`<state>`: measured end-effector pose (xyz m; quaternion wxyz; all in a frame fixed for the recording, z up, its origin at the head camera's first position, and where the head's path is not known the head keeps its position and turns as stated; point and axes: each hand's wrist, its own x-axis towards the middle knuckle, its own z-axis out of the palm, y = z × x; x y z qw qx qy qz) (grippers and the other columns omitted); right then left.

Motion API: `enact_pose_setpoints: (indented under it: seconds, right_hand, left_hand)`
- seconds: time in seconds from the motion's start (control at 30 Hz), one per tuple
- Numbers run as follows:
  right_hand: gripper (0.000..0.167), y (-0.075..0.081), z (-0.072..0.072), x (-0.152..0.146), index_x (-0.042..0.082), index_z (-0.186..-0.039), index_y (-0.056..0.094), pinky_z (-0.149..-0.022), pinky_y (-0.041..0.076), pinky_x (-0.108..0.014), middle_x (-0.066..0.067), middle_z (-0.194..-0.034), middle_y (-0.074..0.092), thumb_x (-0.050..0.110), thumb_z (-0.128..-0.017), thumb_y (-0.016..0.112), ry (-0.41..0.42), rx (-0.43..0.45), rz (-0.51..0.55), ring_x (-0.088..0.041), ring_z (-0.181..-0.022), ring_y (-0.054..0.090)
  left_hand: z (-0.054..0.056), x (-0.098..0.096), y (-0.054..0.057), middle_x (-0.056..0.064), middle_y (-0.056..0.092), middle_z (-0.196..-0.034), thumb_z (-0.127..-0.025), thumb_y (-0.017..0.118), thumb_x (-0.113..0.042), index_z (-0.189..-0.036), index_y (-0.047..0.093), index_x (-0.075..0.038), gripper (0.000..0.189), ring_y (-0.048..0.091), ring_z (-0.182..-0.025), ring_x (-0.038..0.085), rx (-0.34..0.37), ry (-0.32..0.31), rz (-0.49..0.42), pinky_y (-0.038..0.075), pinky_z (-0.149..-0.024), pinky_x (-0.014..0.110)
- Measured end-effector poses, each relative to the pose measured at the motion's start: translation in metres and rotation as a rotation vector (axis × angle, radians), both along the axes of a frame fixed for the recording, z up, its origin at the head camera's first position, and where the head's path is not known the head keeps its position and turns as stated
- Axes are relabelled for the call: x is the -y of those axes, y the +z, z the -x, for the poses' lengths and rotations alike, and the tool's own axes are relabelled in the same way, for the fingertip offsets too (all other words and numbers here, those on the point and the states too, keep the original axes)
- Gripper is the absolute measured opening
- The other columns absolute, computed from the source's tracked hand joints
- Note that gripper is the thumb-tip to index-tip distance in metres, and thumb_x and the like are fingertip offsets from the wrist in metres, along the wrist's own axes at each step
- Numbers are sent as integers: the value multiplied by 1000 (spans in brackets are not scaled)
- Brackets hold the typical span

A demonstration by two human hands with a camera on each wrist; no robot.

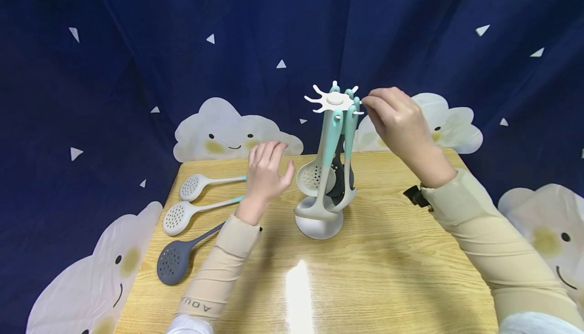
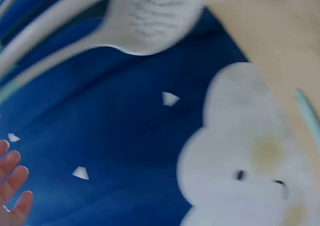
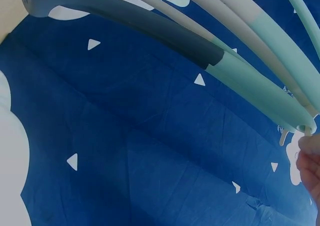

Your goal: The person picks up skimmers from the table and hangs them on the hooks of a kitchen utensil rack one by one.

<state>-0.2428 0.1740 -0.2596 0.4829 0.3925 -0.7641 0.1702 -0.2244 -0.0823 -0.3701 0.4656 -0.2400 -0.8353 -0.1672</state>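
A white utensil rack with a hooked top stands on the table, hung with several turquoise-handled utensils. Among them are a ladle at the front and a beige skimmer on the left. My right hand is at the rack's top right and pinches the tip of a hook. In the right wrist view a dark utensil's turquoise handle hangs on that hook by its end hole. Left of the rack, my left hand is raised with fingers extended and holds nothing.
Three perforated turners lie on the table's left side: two pale ones, one at the back and one in the middle, and a dark grey one nearest me. A dark blue curtain hangs behind the wooden table.
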Motion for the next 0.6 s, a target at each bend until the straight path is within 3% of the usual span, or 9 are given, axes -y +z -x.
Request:
enact_pose_setpoints:
  seconds: [0.13,0.3,0.6]
  right_hand:
    - [8,0,0,0,-8,-86,62,-69,48,-40,-18,-85,60,-12,-81,57,-2,0,1,-33,-76,55]
    - [8,0,0,0,-8,-86,62,-69,48,-40,-18,-85,60,-12,-81,57,-3,2,-3,-32,-76,55]
    - [8,1,0,0,-8,-86,62,-69,48,-40,-18,-85,60,-12,-81,57,-3,5,2,-32,-76,55]
  left_hand:
    - [6,17,-22,12,59,-95,-75,59,-16,-97,60,0,27,54,-91,28,76,32,51,40,-85,42]
    - [11,38,-53,12,58,-97,-76,59,-16,-100,59,-1,29,53,-93,28,234,85,91,39,-85,42]
    - [12,71,-103,13,55,-111,-80,61,-16,-113,56,-1,36,49,-103,29,662,206,158,38,-88,44]
